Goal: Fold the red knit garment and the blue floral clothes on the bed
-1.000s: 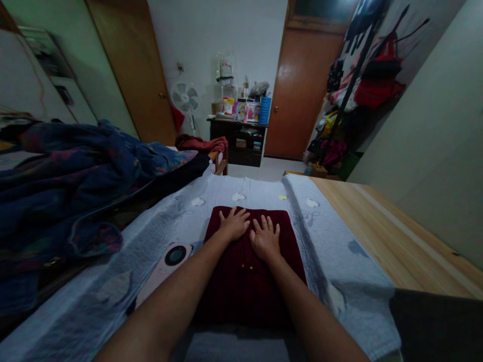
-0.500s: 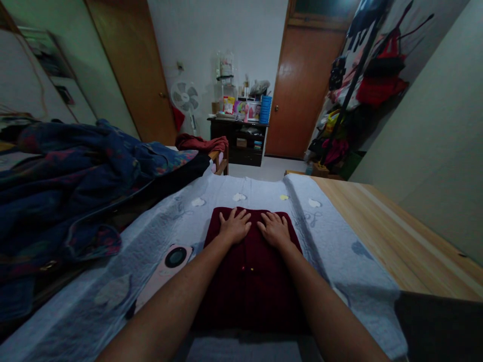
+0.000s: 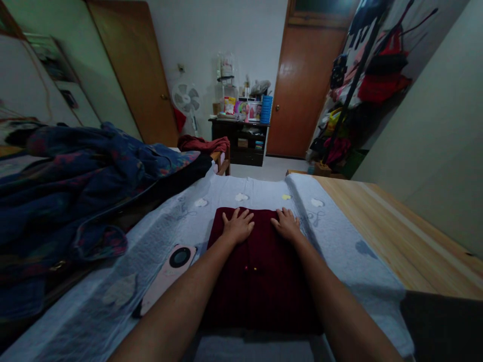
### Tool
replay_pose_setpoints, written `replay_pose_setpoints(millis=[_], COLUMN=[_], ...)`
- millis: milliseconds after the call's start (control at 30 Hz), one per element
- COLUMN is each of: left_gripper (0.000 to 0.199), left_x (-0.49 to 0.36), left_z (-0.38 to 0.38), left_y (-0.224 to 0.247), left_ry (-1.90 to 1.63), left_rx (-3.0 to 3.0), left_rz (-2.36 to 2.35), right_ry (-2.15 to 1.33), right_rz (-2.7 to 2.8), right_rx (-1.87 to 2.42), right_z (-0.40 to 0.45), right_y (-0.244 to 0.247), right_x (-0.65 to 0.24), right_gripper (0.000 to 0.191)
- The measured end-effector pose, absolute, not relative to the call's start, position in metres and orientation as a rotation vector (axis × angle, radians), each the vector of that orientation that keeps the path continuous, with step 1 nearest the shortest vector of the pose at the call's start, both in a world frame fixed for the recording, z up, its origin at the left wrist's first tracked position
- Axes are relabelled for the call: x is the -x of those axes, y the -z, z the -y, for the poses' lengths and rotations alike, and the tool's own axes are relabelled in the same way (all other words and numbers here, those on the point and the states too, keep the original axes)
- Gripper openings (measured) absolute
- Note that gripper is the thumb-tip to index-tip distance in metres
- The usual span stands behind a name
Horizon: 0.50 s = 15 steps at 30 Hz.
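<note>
A dark red folded garment point(image 3: 260, 291) lies flat in front of me on a light blue patterned sheet point(image 3: 350, 251). Two small shiny spots, perhaps buttons, show near its middle. My left hand point(image 3: 238, 226) rests on the upper part of the garment, left of its centre, with the fingers spread. At the upper right corner lies my right hand point(image 3: 287, 224), fingers apart and reaching the garment's edge. Neither hand grips anything. Left of the garment, partly behind my left forearm, is a pink phone point(image 3: 164, 279) with a round black camera area.
Dark blue patterned clothes point(image 3: 75, 176) are heaped on the left. Bare wooden boards point(image 3: 407, 231) run along the right side. Beyond the sheet's far end stand a white fan point(image 3: 186, 98) and a dark cabinet point(image 3: 237, 146). Bags point(image 3: 385, 85) hang at the right wall.
My right hand has slid to the right, from the garment's upper middle to its right corner. My left hand stays at nearly the same place on the cloth. The view has shifted slightly.
</note>
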<state>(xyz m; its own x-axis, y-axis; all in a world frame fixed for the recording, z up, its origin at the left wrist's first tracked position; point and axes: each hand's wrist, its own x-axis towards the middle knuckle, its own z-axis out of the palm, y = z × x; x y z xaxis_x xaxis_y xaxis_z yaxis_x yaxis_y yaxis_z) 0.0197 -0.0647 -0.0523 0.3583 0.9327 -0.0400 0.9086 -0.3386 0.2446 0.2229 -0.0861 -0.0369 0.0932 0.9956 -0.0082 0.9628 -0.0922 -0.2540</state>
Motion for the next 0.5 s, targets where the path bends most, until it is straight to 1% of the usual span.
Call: replay_pose_setpoints(millis=[100, 200, 267, 367, 500], left_gripper=[0.051, 0.05, 0.051, 0.054, 0.061], left_x=[-0.02, -0.02, -0.019, -0.016, -0.012], left_z=[0.066, 0.068, 0.069, 0.076, 0.112], left_y=[0.052, 0.049, 0.043, 0.025, -0.001], left_ry=[-0.175, -0.207, -0.203, -0.104, -0.035], left_rx=[-2.39, -2.395, -2.374, -2.253, -2.115], left_rz=[-1.652, -1.651, -1.639, -1.576, -1.411], right_ry=[-0.222, -0.403, -0.399, -0.36, -0.375], right_rz=[2.049, 2.233, 2.257, 2.24, 2.241], right_rx=[2.036, 1.809, 1.796, 1.838, 1.847], right_z=[0.114, 0.142, 0.154, 0.16, 0.159], right_y=[0.033, 0.035, 0.038, 0.04, 0.04], right_x=[-0.208, -0.19, -0.181, -0.175, -0.175], right_gripper=[0.056, 0.046, 0.046, 0.048, 0.049])
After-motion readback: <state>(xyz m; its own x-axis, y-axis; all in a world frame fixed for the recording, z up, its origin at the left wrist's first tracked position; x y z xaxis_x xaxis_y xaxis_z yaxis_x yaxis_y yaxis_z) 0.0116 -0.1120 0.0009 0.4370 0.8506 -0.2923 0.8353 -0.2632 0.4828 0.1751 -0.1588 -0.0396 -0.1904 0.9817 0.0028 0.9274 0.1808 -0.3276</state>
